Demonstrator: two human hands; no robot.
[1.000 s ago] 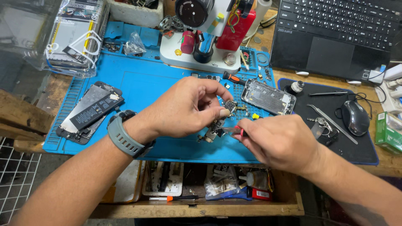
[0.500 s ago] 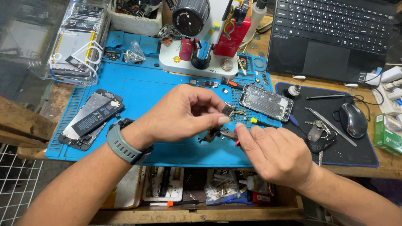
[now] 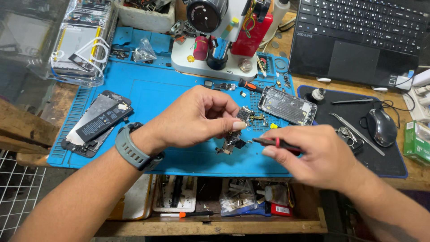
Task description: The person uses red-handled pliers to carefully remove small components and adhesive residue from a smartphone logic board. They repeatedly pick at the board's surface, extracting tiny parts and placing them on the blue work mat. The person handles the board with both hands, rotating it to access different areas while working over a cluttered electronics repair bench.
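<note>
Two hands over the blue mat [image 3: 179, 96], both busy. Left hand [image 3: 192, 118], grey watch [image 3: 134, 150] on the wrist, pinches a small phone part [image 3: 234, 142] between thumb and fingertips; fingers curled in tight. The part hangs just above the mat's front edge, a flex cable dangling under it. Right hand [image 3: 313, 157] closed on a thin screwdriver [image 3: 274, 143] with a red band, tip pointing left and right at the part; can't tell if it touches.

Around them on the counter:
- open phone frame [image 3: 287, 105] just behind the hands, on the mat's right end, guts up
- second phone [image 3: 96, 121] far left on the mat, lying tilted, battery exposed
- microscope base [image 3: 215, 49] at the mat's back edge, with a red bottle [image 3: 251, 33] on it
- clear plastic box [image 3: 83, 42] of parts back left
- laptop [image 3: 363, 38] back right
- black pad [image 3: 385, 157] right of the mat, carrying mouse [image 3: 380, 127] and tweezers [image 3: 356, 133]
- green box [image 3: 415, 142] at far right edge

Open drawer [image 3: 215, 201] under the counter edge, full of loose bits, directly below the hands.
</note>
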